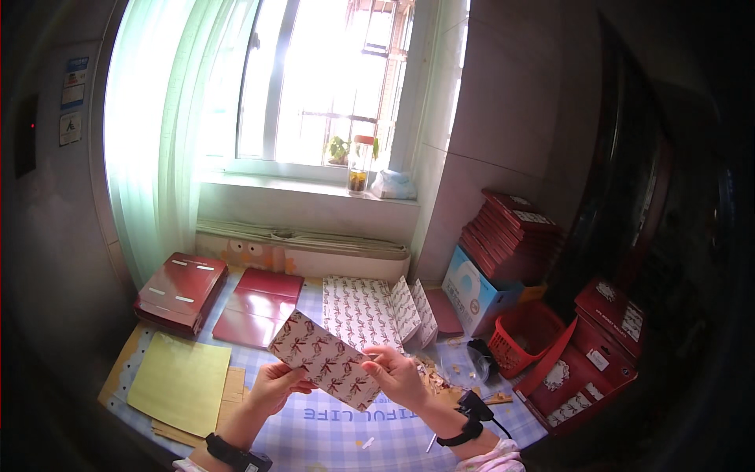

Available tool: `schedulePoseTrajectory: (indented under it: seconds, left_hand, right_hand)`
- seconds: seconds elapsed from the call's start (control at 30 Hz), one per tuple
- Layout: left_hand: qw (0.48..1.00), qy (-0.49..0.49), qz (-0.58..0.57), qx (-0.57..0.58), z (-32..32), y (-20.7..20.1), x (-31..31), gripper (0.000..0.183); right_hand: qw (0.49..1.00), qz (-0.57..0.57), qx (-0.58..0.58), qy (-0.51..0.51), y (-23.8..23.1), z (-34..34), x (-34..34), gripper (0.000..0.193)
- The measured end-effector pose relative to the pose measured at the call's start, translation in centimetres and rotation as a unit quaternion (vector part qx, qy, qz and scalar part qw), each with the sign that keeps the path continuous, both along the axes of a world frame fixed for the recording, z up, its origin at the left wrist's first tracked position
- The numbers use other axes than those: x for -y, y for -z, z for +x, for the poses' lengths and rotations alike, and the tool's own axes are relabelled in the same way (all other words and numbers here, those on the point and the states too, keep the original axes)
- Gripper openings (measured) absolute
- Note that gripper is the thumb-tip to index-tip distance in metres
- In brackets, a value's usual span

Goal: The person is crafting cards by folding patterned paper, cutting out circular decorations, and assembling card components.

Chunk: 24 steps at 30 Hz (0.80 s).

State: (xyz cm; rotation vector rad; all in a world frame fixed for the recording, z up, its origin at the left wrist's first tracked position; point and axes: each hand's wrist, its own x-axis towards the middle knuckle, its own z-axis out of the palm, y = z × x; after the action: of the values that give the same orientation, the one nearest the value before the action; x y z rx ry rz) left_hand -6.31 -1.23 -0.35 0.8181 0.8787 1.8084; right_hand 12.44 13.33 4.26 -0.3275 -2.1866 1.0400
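Note:
A white card [324,355] printed with dark red bows is held up tilted above the table. My left hand [275,387] pinches its lower left edge. At its right edge, the thumb and fingers of my right hand [399,382] are closed on it. Behind the card lies a larger sheet [355,297] with the same pattern. Folded patterned cards [405,308] stand on edge to its right. A glossy dark red folder [258,305] lies flat to the left, near a thick stack of red folders [182,289].
Yellow paper [181,382] rests on brown board at the left of the checked tablecloth [314,448]. On the right stand a red basket [525,337], a blue box [470,289] beneath stacked red folders [507,240], and red printed packages [578,377]. Paper scraps [440,381] lie beside my right hand.

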Motion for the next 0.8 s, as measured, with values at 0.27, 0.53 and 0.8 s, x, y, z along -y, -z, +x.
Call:
schedulePoseTrajectory:
  seconds: [0.27, 0.53, 0.8]
  left_hand:
    - [0.987, -0.105, 0.072, 0.102, 0.9, -0.4, -0.4, 0.009]
    - [0.988, 0.010, 0.065, 0.139, 3.7, 1.2, -0.8, 0.017]
    - [0.998, 0.019, 0.055, 0.009, 4.4, 1.5, -0.9, 0.026]
  right_hand:
    - [0.897, -0.366, -0.130, -0.210, 2.8, -1.8, 2.7, 0.047]
    - [0.840, -0.488, -0.154, -0.178, 5.3, -2.4, 5.3, 0.034]
    - [0.862, -0.453, -0.155, -0.169, 5.8, -2.4, 4.9, 0.027]
